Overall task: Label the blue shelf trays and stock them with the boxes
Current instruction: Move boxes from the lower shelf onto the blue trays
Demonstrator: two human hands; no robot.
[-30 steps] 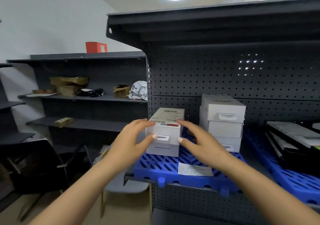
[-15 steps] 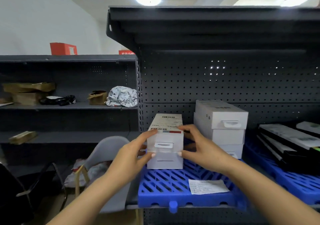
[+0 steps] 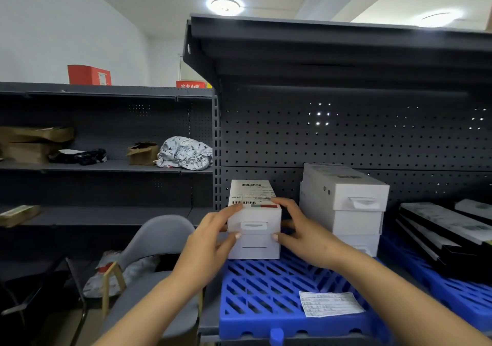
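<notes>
— Standing before a dark grey pegboard shelf (image 3: 346, 138) under ceiling lamps, with cardboard and a crumpled bag (image 3: 185, 153) lying on the racks to the left.

— And on the shelf?

— Carrying a blue slatted tray (image 3: 266, 300), with a paper label (image 3: 330, 304) lying flat near its front right.

— The box?

— Sitting upright at the tray's back left: a white box (image 3: 254, 228), barcode sticker on top, just beside a taller stack of white boxes (image 3: 343, 207) on the right.

— Hands?

— Clasping it from both sides. Left hand (image 3: 210, 239) curling its fingers (image 3: 234, 208) over the left top edge, thumb pressing the front. Right hand (image 3: 303, 236) gripping the right side likewise, thumb on the front face.

— Further right?

— Lying stacked on a second blue tray (image 3: 458, 297): flat black boxes (image 3: 442, 228).
</notes>
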